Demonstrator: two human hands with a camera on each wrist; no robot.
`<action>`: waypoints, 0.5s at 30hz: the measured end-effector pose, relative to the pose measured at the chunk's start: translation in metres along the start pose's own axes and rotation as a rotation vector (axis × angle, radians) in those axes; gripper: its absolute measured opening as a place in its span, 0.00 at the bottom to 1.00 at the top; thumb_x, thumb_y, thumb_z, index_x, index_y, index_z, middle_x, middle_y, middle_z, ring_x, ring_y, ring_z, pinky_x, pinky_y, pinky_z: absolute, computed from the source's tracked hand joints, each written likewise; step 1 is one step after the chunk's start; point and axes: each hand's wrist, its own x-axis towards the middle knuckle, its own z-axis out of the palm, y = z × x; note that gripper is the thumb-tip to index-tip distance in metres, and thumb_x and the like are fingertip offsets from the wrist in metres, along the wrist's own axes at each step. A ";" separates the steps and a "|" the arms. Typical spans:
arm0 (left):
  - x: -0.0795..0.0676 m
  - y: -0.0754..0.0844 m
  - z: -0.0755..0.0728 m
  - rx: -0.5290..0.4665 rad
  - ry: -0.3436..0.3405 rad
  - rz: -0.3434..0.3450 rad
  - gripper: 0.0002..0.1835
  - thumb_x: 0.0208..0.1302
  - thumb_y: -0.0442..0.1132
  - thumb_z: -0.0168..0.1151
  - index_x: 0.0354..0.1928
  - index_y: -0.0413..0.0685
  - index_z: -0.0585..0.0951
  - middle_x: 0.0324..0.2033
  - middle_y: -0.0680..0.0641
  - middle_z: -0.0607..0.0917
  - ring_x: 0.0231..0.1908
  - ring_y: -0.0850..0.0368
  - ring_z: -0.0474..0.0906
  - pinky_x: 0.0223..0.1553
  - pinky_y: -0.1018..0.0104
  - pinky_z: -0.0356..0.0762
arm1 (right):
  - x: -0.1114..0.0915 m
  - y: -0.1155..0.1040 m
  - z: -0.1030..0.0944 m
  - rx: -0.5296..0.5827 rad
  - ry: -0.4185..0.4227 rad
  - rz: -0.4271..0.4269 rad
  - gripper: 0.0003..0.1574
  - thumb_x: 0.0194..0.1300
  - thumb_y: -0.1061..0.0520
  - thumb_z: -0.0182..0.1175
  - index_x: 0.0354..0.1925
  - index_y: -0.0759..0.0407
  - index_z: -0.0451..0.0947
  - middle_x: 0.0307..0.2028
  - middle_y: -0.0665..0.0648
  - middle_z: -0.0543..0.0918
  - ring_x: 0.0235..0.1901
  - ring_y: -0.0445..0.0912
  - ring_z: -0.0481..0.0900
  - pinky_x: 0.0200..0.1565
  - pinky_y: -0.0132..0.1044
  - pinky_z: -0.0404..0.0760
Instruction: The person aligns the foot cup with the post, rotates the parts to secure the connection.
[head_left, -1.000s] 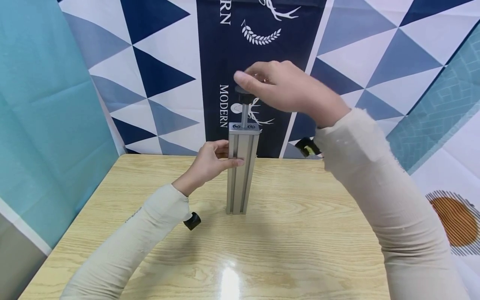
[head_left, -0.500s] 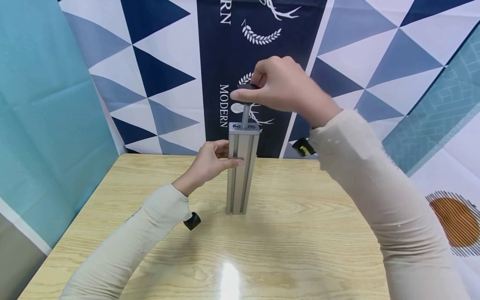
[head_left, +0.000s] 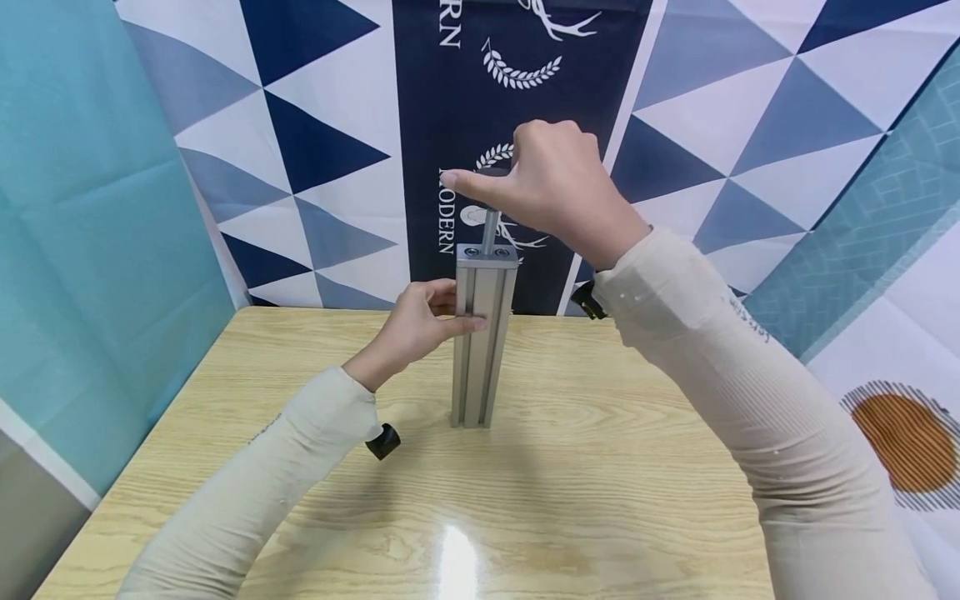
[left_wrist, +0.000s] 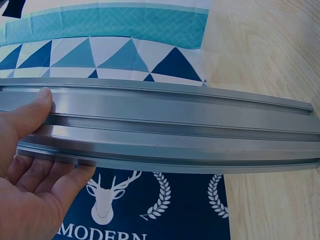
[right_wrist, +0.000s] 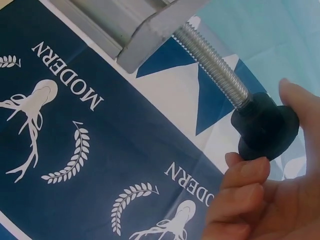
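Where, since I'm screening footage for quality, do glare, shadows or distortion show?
Head view: bright glare on the table at the picture's bottom edge, plus soft shadows; left wrist view: the metal profile looks bowed, likely lens distortion; right wrist view: slightly hazy, though threads on the screw are readable.

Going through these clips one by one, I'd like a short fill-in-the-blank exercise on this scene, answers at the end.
1. The right hand touches the round black knob at the ____ (upper or lower) end of the threaded silver metal rod.
2. The silver grooved metal column that the left hand grips is ____ (upright or lying flat).
3. The white word printed on the navy cloth panel reads ____.
Missing words: upper; upright; MODERN.
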 end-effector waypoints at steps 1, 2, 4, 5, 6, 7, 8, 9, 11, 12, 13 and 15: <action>0.000 0.000 0.000 0.001 0.000 -0.002 0.23 0.56 0.39 0.72 0.54 0.48 0.80 0.45 0.49 0.85 0.47 0.55 0.81 0.51 0.60 0.77 | 0.000 0.000 0.000 -0.002 -0.004 0.000 0.47 0.51 0.16 0.50 0.19 0.58 0.63 0.13 0.50 0.61 0.17 0.47 0.64 0.23 0.38 0.64; 0.000 0.000 0.000 0.001 0.000 -0.002 0.23 0.56 0.39 0.72 0.55 0.48 0.80 0.45 0.49 0.85 0.46 0.55 0.81 0.50 0.60 0.77 | -0.001 0.000 -0.001 -0.007 -0.010 -0.002 0.47 0.51 0.15 0.49 0.20 0.58 0.63 0.13 0.50 0.61 0.17 0.47 0.64 0.23 0.38 0.64; 0.000 0.000 0.000 0.000 0.000 -0.005 0.23 0.56 0.39 0.72 0.55 0.48 0.80 0.45 0.49 0.85 0.46 0.55 0.81 0.50 0.60 0.77 | -0.001 0.001 -0.002 -0.009 -0.033 -0.006 0.48 0.51 0.15 0.47 0.20 0.59 0.65 0.14 0.51 0.61 0.17 0.47 0.64 0.22 0.38 0.64; 0.000 0.000 0.000 -0.002 0.000 -0.005 0.23 0.56 0.39 0.72 0.55 0.48 0.80 0.45 0.49 0.85 0.46 0.56 0.81 0.50 0.60 0.77 | -0.001 0.002 -0.004 -0.005 -0.056 -0.012 0.48 0.52 0.15 0.46 0.23 0.59 0.69 0.16 0.51 0.65 0.19 0.47 0.66 0.24 0.38 0.66; 0.000 0.000 0.000 -0.003 0.001 -0.005 0.23 0.55 0.39 0.72 0.55 0.48 0.80 0.45 0.50 0.85 0.46 0.56 0.81 0.50 0.60 0.77 | -0.001 0.004 -0.006 0.009 -0.088 -0.025 0.48 0.54 0.16 0.45 0.28 0.60 0.73 0.19 0.53 0.71 0.22 0.48 0.71 0.27 0.39 0.71; 0.000 0.000 0.000 -0.005 0.002 -0.004 0.23 0.55 0.39 0.72 0.55 0.48 0.80 0.45 0.50 0.85 0.46 0.56 0.81 0.50 0.61 0.77 | -0.001 0.006 -0.009 0.027 -0.126 -0.050 0.48 0.57 0.18 0.44 0.35 0.61 0.77 0.24 0.54 0.76 0.26 0.49 0.74 0.31 0.41 0.74; 0.000 0.000 0.000 -0.007 0.003 -0.002 0.23 0.55 0.39 0.72 0.55 0.48 0.80 0.45 0.50 0.85 0.45 0.56 0.81 0.50 0.61 0.77 | 0.000 0.008 -0.013 0.045 -0.176 -0.088 0.48 0.60 0.20 0.43 0.45 0.61 0.78 0.33 0.56 0.80 0.33 0.50 0.78 0.38 0.43 0.77; -0.001 0.000 0.000 -0.007 0.005 -0.001 0.23 0.55 0.39 0.72 0.54 0.48 0.80 0.45 0.50 0.85 0.45 0.56 0.81 0.50 0.61 0.77 | 0.000 0.011 -0.017 0.062 -0.238 -0.127 0.46 0.64 0.23 0.43 0.55 0.59 0.76 0.43 0.58 0.81 0.42 0.51 0.79 0.46 0.46 0.77; 0.000 -0.001 0.000 -0.005 0.006 0.003 0.24 0.55 0.40 0.72 0.55 0.48 0.80 0.45 0.50 0.85 0.45 0.56 0.81 0.49 0.61 0.77 | 0.000 0.017 -0.025 0.087 -0.365 -0.221 0.41 0.71 0.32 0.42 0.71 0.53 0.61 0.64 0.58 0.70 0.61 0.52 0.70 0.61 0.52 0.67; 0.000 -0.001 0.001 -0.005 0.008 0.003 0.24 0.55 0.40 0.72 0.55 0.48 0.80 0.45 0.50 0.85 0.45 0.56 0.81 0.49 0.61 0.77 | 0.001 0.020 -0.029 0.102 -0.419 -0.273 0.37 0.74 0.37 0.41 0.73 0.51 0.56 0.68 0.57 0.65 0.63 0.52 0.67 0.63 0.52 0.64; 0.000 -0.001 0.001 -0.005 0.009 0.003 0.24 0.55 0.40 0.72 0.55 0.48 0.80 0.45 0.50 0.85 0.45 0.56 0.81 0.49 0.61 0.77 | 0.002 0.022 -0.032 0.102 -0.460 -0.322 0.34 0.76 0.42 0.41 0.74 0.49 0.53 0.69 0.57 0.64 0.60 0.52 0.70 0.61 0.50 0.66; 0.000 -0.001 0.001 -0.001 0.009 0.003 0.24 0.55 0.40 0.72 0.56 0.48 0.79 0.45 0.49 0.85 0.45 0.56 0.81 0.49 0.61 0.77 | 0.003 0.026 -0.036 0.092 -0.495 -0.388 0.30 0.77 0.51 0.42 0.74 0.46 0.54 0.67 0.55 0.66 0.47 0.51 0.76 0.52 0.44 0.73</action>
